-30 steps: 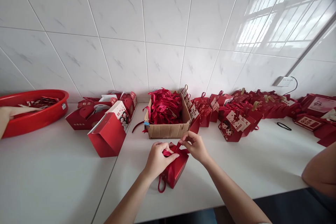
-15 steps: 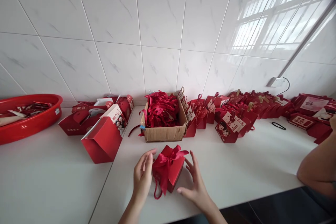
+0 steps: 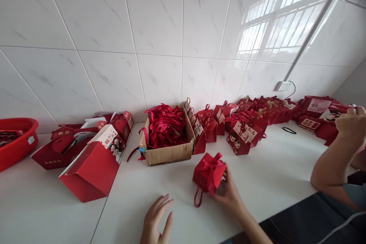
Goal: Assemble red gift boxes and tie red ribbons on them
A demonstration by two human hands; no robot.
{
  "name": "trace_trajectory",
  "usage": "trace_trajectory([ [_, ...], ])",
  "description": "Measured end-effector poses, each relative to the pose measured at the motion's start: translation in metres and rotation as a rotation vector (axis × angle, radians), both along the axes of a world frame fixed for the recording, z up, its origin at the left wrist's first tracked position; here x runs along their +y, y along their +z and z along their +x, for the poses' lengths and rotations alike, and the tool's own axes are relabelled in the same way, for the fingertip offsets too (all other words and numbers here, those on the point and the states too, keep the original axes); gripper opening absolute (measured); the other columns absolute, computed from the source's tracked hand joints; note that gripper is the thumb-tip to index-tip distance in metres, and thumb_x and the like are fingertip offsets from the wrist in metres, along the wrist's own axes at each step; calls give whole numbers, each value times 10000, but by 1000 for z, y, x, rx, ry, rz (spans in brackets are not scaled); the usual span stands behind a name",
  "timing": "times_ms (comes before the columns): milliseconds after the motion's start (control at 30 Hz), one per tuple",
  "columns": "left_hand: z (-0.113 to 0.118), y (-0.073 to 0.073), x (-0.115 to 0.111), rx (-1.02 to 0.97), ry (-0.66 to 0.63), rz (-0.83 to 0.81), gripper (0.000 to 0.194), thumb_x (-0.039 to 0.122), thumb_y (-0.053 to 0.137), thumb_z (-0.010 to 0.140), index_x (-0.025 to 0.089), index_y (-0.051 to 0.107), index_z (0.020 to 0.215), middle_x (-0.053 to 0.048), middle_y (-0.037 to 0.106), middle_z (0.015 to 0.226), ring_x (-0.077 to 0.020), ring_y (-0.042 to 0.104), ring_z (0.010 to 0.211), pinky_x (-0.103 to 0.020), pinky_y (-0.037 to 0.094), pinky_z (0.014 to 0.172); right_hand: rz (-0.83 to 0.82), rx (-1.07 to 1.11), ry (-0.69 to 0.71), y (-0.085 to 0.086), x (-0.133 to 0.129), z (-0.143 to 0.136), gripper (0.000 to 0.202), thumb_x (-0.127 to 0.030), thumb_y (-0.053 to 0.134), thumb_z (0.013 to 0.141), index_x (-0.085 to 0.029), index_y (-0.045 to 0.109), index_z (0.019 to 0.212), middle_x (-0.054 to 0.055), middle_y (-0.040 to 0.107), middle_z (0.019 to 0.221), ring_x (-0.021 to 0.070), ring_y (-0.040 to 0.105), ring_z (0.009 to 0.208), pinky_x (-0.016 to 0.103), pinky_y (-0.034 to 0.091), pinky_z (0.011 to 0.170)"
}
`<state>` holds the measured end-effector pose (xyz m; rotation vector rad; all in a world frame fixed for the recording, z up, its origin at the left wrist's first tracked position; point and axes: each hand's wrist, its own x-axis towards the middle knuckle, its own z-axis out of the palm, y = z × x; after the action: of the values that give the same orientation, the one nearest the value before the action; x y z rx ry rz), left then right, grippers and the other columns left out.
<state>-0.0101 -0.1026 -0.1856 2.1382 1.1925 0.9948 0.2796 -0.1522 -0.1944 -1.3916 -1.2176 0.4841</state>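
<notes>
A small red gift box (image 3: 204,173) with a satin ribbon bow on top and a cord loop hanging down is in my right hand (image 3: 228,194). That hand grips the box from its right side, fingers partly hidden behind it. My left hand (image 3: 157,219) is apart from the box, near the table's front edge, with fingers spread and nothing in them. Behind the box stands a cardboard box (image 3: 168,155) heaped with dark red satin ribbons (image 3: 166,124).
Large red gift boxes (image 3: 88,167) stand at left beside a red plastic basin (image 3: 21,141). Rows of finished-looking red boxes (image 3: 241,137) line the wall at right. A black hair tie (image 3: 289,130) lies on the white table (image 3: 274,167). A co-worker's arm (image 3: 328,160) rests at far right.
My right hand has taken hold of the gift box and moved it to the right. My left hand has come away from it. The view has turned right, and the co-worker's forearm is raised.
</notes>
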Motion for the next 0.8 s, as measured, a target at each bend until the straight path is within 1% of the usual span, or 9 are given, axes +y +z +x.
trace_trajectory([
  [67, 0, -2, 3, 46, -16, 78, 274, 390, 556, 869, 284, 747, 1035, -63, 717, 1170, -287, 654, 1131, -395, 590, 914, -22, 10, -197, 6, 10, 37, 1052, -380, 825, 602, -370, 187, 1439, 152, 521, 1333, 403, 602, 1089, 552, 542, 857],
  [100, 1, -1, 3, 64, -16, 106, 259, 382, 560, 866, 289, 750, 1016, -58, 724, 1153, -286, 663, 1116, -395, 601, 895, -24, 12, -263, 10, 16, 54, 1013, -398, 813, 611, -350, 212, 1424, 162, 503, 1348, 398, 584, 1113, 536, 537, 868],
  [200, 3, 4, 3, 125, -22, 180, 219, 377, 593, 836, 300, 755, 962, -52, 735, 1121, -306, 673, 1090, -435, 616, 858, -66, -6, -392, 21, 38, 95, 1005, -499, 788, 589, -237, 260, 1403, 184, 508, 1331, 393, 547, 1151, 532, 521, 877],
  [300, 5, 7, 3, 185, -28, 226, 194, 379, 603, 817, 306, 758, 907, -52, 744, 1097, -329, 677, 1074, -476, 619, 831, -141, -45, -493, 25, 61, 117, 1076, -538, 781, 555, -159, 259, 1416, 202, 494, 1355, 379, 513, 1205, 509, 475, 957],
  [367, 6, 8, 2, 201, -31, 226, 194, 375, 590, 826, 301, 758, 888, -55, 745, 1092, -327, 677, 1073, -475, 618, 831, -209, -71, -585, 25, 75, 122, 1140, -551, 772, 563, -100, 215, 1450, 257, 431, 1405, 409, 456, 1265, 532, 419, 1012],
  [500, 6, 10, 1, 208, -29, 204, 206, 379, 572, 842, 287, 752, 874, -64, 739, 1100, -322, 668, 1087, -495, 604, 854, -341, -122, -781, 24, 98, 121, 1192, -588, 709, 654, 6, 95, 1486, 350, 285, 1463, 491, 291, 1356, 617, 279, 1071],
  [567, 7, 12, -1, 217, -24, 184, 209, 381, 566, 846, 282, 748, 873, -68, 734, 1111, -326, 659, 1099, -513, 598, 857, -389, -141, -853, 24, 104, 120, 1153, -591, 685, 701, -12, 83, 1496, 334, 275, 1473, 484, 281, 1360, 618, 263, 1078],
  [633, 8, 13, -2, 224, -23, 165, 209, 379, 563, 850, 277, 744, 873, -71, 729, 1120, -326, 652, 1110, -522, 593, 859, -419, -155, -901, 24, 107, 119, 1046, -571, 653, 765, -75, 108, 1506, 279, 296, 1480, 442, 315, 1353, 605, 280, 1078],
  [800, 7, 15, -3, 197, -41, 167, 202, 372, 560, 855, 266, 732, 864, -78, 728, 1107, -319, 652, 1104, -524, 587, 869, -397, -190, -946, 20, 105, 120, 714, -477, 595, 878, -162, 313, 1452, 180, 350, 1474, 361, 393, 1317, 576, 351, 1054],
])
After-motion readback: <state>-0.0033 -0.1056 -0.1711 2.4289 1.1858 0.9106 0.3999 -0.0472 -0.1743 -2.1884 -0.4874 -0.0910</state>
